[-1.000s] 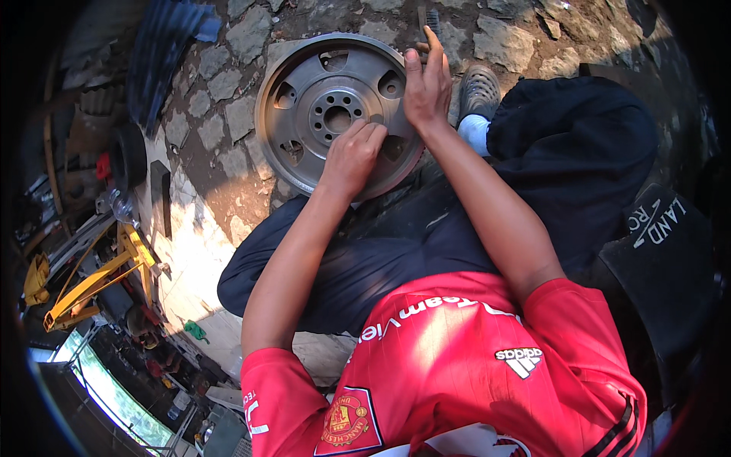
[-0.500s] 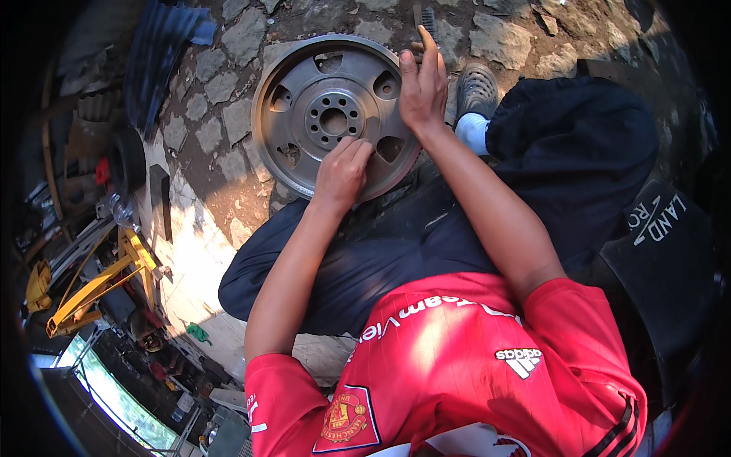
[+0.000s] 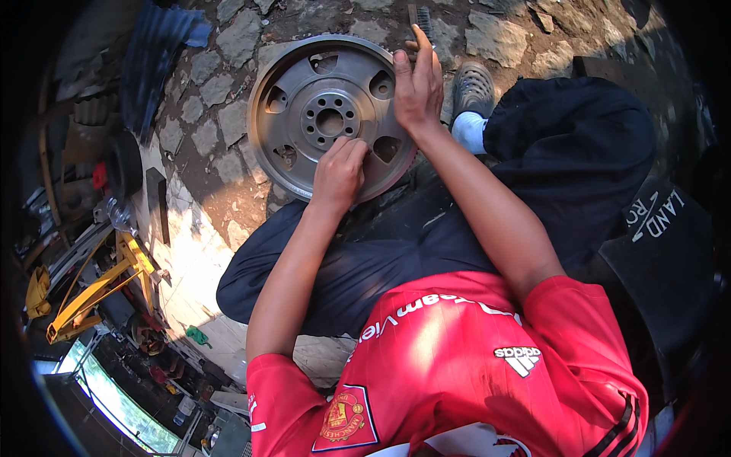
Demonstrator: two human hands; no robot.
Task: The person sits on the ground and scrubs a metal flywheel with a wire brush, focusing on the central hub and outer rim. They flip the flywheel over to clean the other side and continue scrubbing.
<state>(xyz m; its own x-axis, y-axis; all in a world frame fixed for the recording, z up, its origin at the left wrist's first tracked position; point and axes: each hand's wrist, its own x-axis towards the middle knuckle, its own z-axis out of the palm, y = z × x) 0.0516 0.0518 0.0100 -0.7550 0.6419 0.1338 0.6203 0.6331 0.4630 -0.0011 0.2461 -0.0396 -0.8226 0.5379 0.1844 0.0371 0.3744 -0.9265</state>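
A round metal flywheel (image 3: pixel 302 152) with a ring of bolt holes about its centre and larger openings farther out leans in front of my legs. My left hand (image 3: pixel 339 174) is closed, its fingertips pressed to the wheel's face just below the hub. Whatever those fingers may pinch is hidden. Against the right rim rests my right hand (image 3: pixel 419 90), with thumb and forefinger stretched upward and apart; its other fingers are partly hidden.
A wire brush (image 3: pixel 424 21) lies on the stone paving beyond the wheel. My shoe (image 3: pixel 474 89) is just right of it. Blue corrugated sheet (image 3: pixel 156 65) stands at the far left. Nearer on that side are a yellow metal frame (image 3: pixel 95 293) and a green cloth (image 3: pixel 198 336).
The view has shifted a little, so the wheel and both hands sit slightly farther left. My left hand stays near the hub, and my right hand keeps its place on the rim.
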